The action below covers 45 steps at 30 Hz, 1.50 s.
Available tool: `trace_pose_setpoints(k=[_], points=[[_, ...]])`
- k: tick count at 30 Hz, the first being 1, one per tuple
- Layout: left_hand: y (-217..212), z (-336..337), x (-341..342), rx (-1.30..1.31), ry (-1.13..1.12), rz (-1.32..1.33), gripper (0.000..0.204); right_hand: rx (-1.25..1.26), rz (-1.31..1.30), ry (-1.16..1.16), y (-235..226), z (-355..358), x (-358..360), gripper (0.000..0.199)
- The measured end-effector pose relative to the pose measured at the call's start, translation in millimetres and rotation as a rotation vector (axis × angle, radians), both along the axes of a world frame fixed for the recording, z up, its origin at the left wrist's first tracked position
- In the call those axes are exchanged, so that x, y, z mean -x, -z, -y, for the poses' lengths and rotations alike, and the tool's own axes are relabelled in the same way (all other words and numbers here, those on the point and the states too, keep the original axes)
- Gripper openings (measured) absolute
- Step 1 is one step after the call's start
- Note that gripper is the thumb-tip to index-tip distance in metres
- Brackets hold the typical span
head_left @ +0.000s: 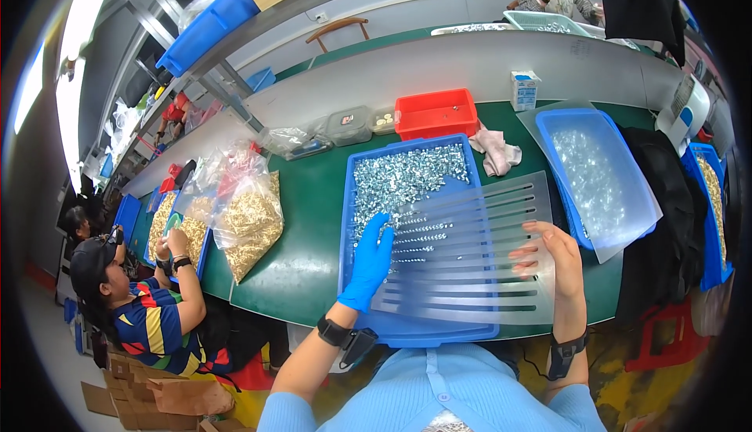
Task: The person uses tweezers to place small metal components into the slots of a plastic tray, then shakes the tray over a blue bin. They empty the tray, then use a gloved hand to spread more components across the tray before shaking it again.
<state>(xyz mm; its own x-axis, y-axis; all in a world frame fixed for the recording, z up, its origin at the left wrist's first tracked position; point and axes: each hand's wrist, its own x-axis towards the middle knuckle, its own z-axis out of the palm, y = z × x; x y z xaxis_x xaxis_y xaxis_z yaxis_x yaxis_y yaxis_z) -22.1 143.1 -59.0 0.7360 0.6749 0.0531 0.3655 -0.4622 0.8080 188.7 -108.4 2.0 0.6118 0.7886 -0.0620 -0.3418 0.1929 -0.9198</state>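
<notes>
A translucent plastic sheet with long parallel slots [513,206] lies tilted over a blue tray [487,336]. My right hand [558,256], bare, grips the sheet's right side, with fingers showing blurred through the plastic. At the sheet's left edge is my left hand [370,263] in a blue glove, fingers stretched out and slightly apart, close to the slots. Rows of small silver metal parts [423,236] sit along several slots. A heap of the same parts [403,175] fills the tray's far portion. Whether the gloved fingertips touch any part I cannot tell.
Behind the tray stand a red bin [436,115] and a pink cloth [496,151]. Right of it, a blue basket [565,177] lies under a translucent sheet. Bags of gold-coloured parts [251,216] stand left, beside a seated co-worker [149,307]. A shelf [298,10] crosses above.
</notes>
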Motion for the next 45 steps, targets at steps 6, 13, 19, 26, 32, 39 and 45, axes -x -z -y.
trace_pose_setpoints(k=[6,13,19,26,32,39,45], points=[[43,4,29,-0.347,-0.113,-0.194,0.068,-0.013,-0.018,0.103,-7,28,-15,0.037],[60,-15,5,-0.524,-0.119,-0.241,0.088,0.016,0.074,0.242,-16,52,-27,0.039],[53,-53,-39,-0.65,-0.133,-0.301,0.087,0.049,0.07,0.215,-12,38,-28,0.039],[42,-80,-67,-0.702,-0.081,-0.275,0.076,0.077,0.074,0.145,2,7,-20,0.037],[41,-90,-66,-0.725,-0.052,-0.139,0.049,0.053,0.055,0.089,8,-14,-18,0.039],[31,-80,-68,-0.495,-0.105,-0.12,0.032,0.024,0.062,0.086,11,-11,-10,0.039],[32,-98,-61,-0.512,0.02,0.057,0.026,0.004,0.058,0.058,13,-4,-5,0.036]])
